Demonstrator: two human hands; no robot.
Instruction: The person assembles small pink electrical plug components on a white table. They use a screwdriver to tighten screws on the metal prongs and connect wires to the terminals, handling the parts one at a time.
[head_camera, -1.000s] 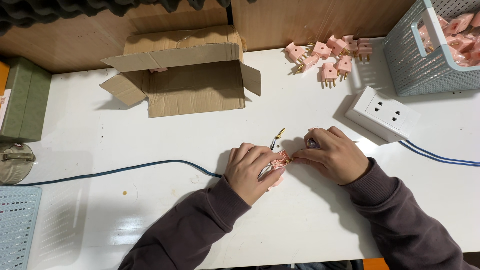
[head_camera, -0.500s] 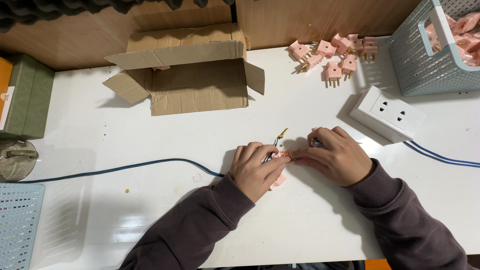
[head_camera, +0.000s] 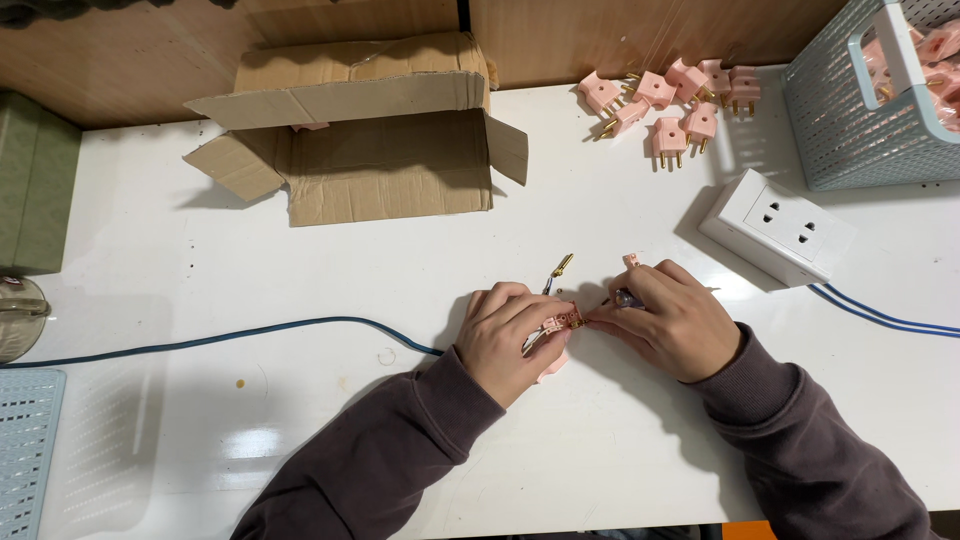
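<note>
The left hand (head_camera: 510, 335) is pinching an open pink plug (head_camera: 562, 320) while the right hand (head_camera: 670, 318) is gripping a small tool (head_camera: 628, 298); a slip could be scattering the loose brass prong (head_camera: 561, 267) across the counter (head_camera: 300, 420).

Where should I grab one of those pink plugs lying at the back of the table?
Pinch a pink plug by its blocky pink body, coming down from above. The plugs lie flat on the white table, so the body's sides are free. The thin brass pins poke out toward the front and look poky and slippery, so probably leave those alone.
</note>
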